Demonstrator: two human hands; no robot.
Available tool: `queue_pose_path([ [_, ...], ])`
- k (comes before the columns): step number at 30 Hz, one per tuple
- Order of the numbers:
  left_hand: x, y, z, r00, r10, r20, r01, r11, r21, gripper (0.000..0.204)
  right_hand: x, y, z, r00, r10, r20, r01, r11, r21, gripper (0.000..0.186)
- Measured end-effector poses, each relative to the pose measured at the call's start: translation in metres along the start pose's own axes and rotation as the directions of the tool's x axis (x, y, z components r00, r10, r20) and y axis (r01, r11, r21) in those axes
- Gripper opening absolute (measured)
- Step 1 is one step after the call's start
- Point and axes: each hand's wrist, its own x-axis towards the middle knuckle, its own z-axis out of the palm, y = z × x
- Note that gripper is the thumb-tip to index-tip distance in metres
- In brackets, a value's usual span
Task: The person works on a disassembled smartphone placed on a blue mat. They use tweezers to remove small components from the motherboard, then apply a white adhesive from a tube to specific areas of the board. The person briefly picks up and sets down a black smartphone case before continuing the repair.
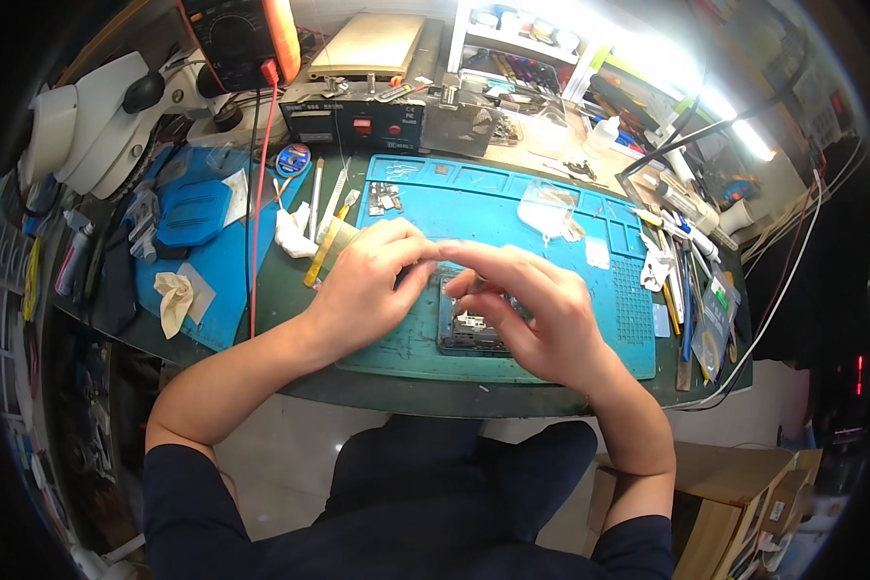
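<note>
My left hand [372, 280] is closed, thumb and fingertips together, above the middle of the blue work mat [493, 213]. Its fingertips meet the index finger of my right hand [541, 314]. My right fingers are bent, with the thumb close beneath them. Anything pinched between the fingertips is too small or hidden to make out. Under my right hand lies a small opened electronic device [474, 332], perhaps a phone, dark-framed with its inner parts exposed. My fingers cover part of it.
Left of the mat lie tweezers [316, 198] and crumpled white tissue [295, 232]. Small circuit parts [385, 198] and a clear plastic piece [548, 210] rest on the mat. Pens and hand tools [684, 280] line the right side. A multimeter [232, 43] with hanging leads stands back left.
</note>
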Motion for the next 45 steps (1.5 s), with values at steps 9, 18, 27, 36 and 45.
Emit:
queue_pose_path([
  [9, 0.009, -0.014, -0.001, 0.999, -0.008, -0.036, 0.013, 0.99, 0.138, 0.02, 0.001, -0.002, 0.002, 0.998, -0.045, -0.033, 0.044, 0.999, -0.029, 0.06],
  [18, 0.051, -0.028, 0.013, 0.985, 0.117, 0.128, -0.135, 0.981, 0.141, 0.018, 0.002, 0.011, -0.015, 0.981, 0.041, -0.189, 0.02, 0.951, 0.31, 0.051],
  [27, 0.071, -0.033, 0.018, 0.94, 0.187, 0.285, -0.267, 0.924, 0.274, 0.014, 0.003, 0.048, -0.05, 0.838, 0.331, -0.433, -0.21, 0.929, 0.305, 0.051],
  [36, 0.071, -0.008, -0.001, 0.967, -0.221, 0.127, 0.255, 0.852, -0.458, 0.014, 0.001, 0.047, -0.041, 0.819, 0.397, -0.414, -0.223, 0.886, 0.408, 0.038],
  [45, 0.058, -0.008, 0.001, 0.907, -0.303, 0.293, 0.42, 0.698, -0.58, 0.024, -0.001, 0.047, -0.023, 0.866, 0.377, -0.329, -0.189, 0.855, 0.482, 0.032],
])
